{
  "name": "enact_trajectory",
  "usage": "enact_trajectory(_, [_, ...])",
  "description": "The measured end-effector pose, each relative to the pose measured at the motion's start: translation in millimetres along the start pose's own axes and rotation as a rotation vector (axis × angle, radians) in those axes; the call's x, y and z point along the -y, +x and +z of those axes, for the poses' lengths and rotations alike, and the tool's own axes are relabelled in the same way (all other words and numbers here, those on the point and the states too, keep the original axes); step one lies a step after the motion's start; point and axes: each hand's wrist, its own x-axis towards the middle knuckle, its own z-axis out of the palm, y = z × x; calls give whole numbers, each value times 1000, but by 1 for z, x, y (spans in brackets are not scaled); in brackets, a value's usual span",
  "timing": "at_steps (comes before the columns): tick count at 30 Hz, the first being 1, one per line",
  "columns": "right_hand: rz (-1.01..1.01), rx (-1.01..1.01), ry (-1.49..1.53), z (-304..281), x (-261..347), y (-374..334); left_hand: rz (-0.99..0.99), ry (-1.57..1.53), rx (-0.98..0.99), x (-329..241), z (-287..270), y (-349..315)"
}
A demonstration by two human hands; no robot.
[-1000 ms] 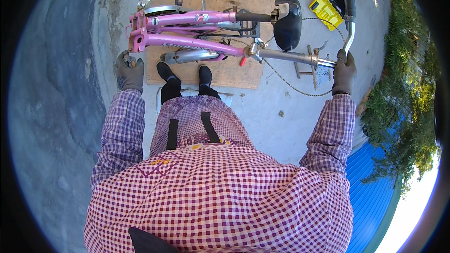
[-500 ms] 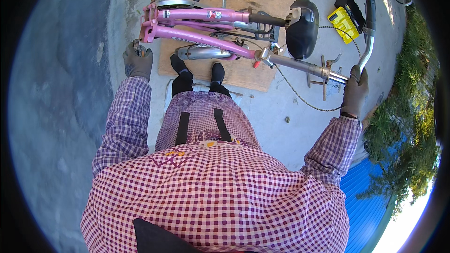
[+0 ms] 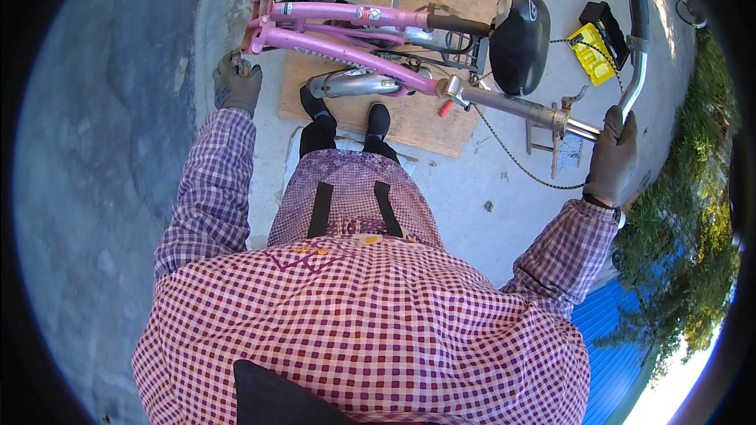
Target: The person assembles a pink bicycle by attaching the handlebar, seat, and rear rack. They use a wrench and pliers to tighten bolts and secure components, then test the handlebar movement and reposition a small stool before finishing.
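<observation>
A pink folding bicycle frame (image 3: 346,49) lies across in front of me, its two main tubes side by side. My left hand (image 3: 238,86), in a grey glove, is closed at the frame's left end, just below the hinge (image 3: 260,24). What its fingers hold is mostly hidden. My right hand (image 3: 613,159), also gloved, wraps the silver handlebar (image 3: 635,83) close to the stem. A black saddle (image 3: 520,43) stands above the steering tube. A silver fender (image 3: 352,83) sits near my shoes. From the handlebar a patterned cable (image 3: 520,164) loops down.
Under the bicycle, a wooden board (image 3: 441,122) lies on the concrete. An open black and yellow toolbox (image 3: 592,53) rests at the far right. Leafy plants (image 3: 681,197) and a blue corrugated sheet (image 3: 602,330) border the right side.
The bicycle has shifted slightly away from me, both hands going along with it. The whole view has slid a little, with board and toolbox now farther right.
</observation>
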Motion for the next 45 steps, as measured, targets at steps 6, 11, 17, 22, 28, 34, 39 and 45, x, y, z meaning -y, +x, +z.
enact_trajectory(6, [-5,-13,-76,5,9,-3,4,-18,11,14,11,9])
enact_trajectory(11, [-32,-27,-143,10,3,6,34,-64,11,19,23,9])
enact_trajectory(17, [37,13,-103,18,-16,14,-4,-214,72,20,36,6])
enact_trajectory(22, [58,40,-68,22,-32,16,-36,-191,70,16,36,0])
enact_trajectory(28, [221,152,64,13,-26,6,-84,-213,126,19,33,-9])
enact_trajectory(34, [286,168,78,18,-1,20,-73,-233,79,41,52,-37])
enact_trajectory(39, [334,207,85,22,13,35,-248,-375,161,67,75,-70])
enact_trajectory(45, [225,238,45,34,13,68,-403,-500,329,70,85,-117])
